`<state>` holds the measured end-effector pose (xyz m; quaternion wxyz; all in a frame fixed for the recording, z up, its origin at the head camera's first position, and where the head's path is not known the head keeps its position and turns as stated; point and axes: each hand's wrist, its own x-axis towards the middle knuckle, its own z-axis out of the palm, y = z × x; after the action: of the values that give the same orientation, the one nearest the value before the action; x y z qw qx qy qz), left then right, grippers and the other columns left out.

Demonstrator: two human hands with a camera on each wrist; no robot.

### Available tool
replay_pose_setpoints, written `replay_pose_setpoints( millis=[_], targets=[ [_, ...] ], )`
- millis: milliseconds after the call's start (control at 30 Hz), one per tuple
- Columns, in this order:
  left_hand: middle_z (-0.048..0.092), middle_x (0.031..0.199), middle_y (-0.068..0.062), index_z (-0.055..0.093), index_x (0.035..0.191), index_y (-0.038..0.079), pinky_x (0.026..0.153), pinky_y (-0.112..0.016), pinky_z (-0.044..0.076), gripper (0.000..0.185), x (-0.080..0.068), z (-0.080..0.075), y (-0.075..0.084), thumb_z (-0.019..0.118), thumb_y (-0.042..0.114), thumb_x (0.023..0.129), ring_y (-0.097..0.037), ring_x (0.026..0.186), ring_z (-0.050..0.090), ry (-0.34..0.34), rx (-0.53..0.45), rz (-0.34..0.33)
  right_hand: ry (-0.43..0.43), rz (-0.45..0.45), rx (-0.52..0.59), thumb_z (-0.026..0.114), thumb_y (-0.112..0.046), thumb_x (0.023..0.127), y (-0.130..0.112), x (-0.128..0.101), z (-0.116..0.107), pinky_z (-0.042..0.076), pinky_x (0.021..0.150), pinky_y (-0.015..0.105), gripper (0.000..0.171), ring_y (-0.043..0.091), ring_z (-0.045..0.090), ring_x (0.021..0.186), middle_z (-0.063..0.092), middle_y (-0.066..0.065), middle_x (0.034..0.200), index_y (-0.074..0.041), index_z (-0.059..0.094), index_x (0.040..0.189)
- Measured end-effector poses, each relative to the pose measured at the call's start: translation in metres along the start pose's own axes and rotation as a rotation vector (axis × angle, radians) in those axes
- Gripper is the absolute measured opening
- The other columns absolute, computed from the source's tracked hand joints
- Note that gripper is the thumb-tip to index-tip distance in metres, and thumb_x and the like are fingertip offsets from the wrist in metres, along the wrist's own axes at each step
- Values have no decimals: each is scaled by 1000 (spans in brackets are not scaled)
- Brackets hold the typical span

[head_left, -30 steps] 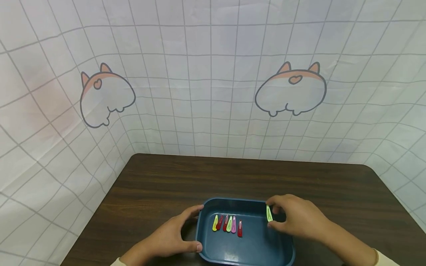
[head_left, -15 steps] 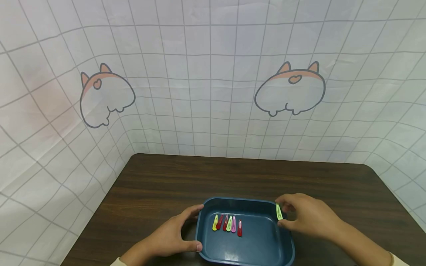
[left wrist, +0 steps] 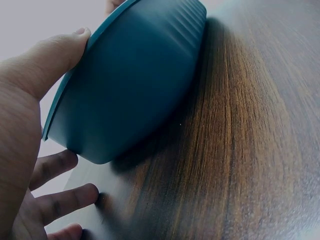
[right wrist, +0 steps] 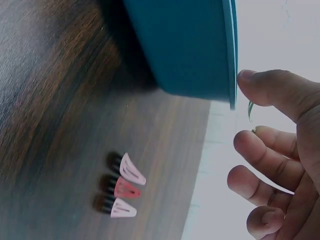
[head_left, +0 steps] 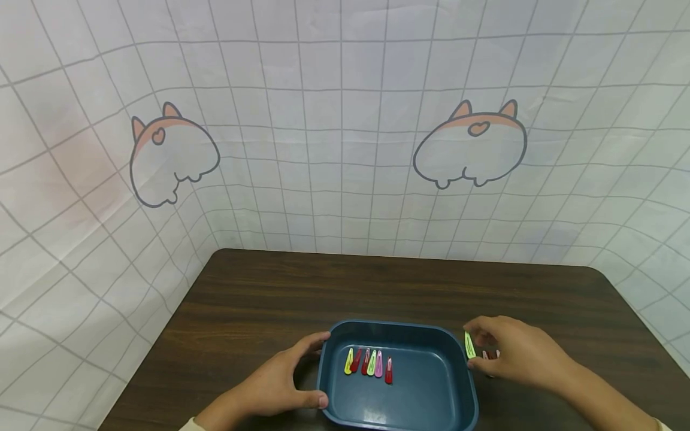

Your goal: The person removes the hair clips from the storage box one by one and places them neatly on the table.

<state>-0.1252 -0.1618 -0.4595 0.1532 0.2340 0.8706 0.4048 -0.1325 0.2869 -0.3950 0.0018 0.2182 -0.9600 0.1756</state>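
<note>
Left hand point(head_left: 269, 389) wrapped around the left end of a dark teal tray point(head_left: 458, 383), thumb point(left wrist: 47, 62) hooked over the rim, other fingers point(left wrist: 62, 200) spread loosely on the brown table point(head_left: 259, 299) beside the wall. Right hand point(head_left: 512, 353) just off the tray's right edge, thumb and forefinger pinching a yellow-green hair clip point(head_left: 469, 345) held upright, the remaining fingers loosely curled below. Clip hanging above the table, just outside the tray's right rim, apart from it. Directly under that hand, on the wood: three small pink clips point(right wrist: 124, 189) side by side, seen plainly only from the right wrist. Between the two hands, on the tray floor toward the left-hand side: a row of six clips point(head_left: 369, 362), yellow, red, red, yellow-green, pink, red, lying close together. Behind: white gridded cloth point(head_left: 345, 120) with cartoon prints.
</note>
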Motion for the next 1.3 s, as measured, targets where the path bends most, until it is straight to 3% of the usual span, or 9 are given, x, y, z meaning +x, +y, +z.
replay_pose_setpoints(
  millis=[400, 633, 1067, 1300],
  targets=[
    [48, 152, 3, 28, 160, 36, 109, -68, 32, 96, 0, -1, 0, 83, 54, 82, -26, 134, 52, 3, 0, 10, 12, 32, 5, 89, -48, 76, 19, -9, 0, 52, 68, 32, 53, 7, 66, 92, 65, -14, 100, -21, 71, 117],
    [48, 152, 3, 28, 159, 37, 109, -69, 32, 96, 0, -1, 0, 83, 54, 82, -27, 134, 51, 7, -3, 10, 13, 46, -17, 88, -51, 76, 29, -13, 3, 54, 73, 38, 55, 14, 64, 98, 66, -13, 102, -21, 71, 118],
    [48, 153, 2, 28, 159, 37, 109, -68, 32, 96, 0, -1, 0, 83, 53, 82, -27, 135, 51, 5, -1, 16, 62, -55, -51, 92, -41, 73, 48, -12, 28, 56, 79, 39, 47, 15, 59, 104, 65, -15, 109, -23, 73, 112],
    [49, 152, 3, 28, 159, 36, 108, -69, 33, 96, 0, -1, -1, 83, 54, 82, -28, 134, 52, 2, 1, 19, 39, -88, -60, 90, -44, 76, 53, -10, 37, 54, 82, 38, 43, 10, 53, 103, 61, -17, 110, -25, 72, 111]
  ],
)
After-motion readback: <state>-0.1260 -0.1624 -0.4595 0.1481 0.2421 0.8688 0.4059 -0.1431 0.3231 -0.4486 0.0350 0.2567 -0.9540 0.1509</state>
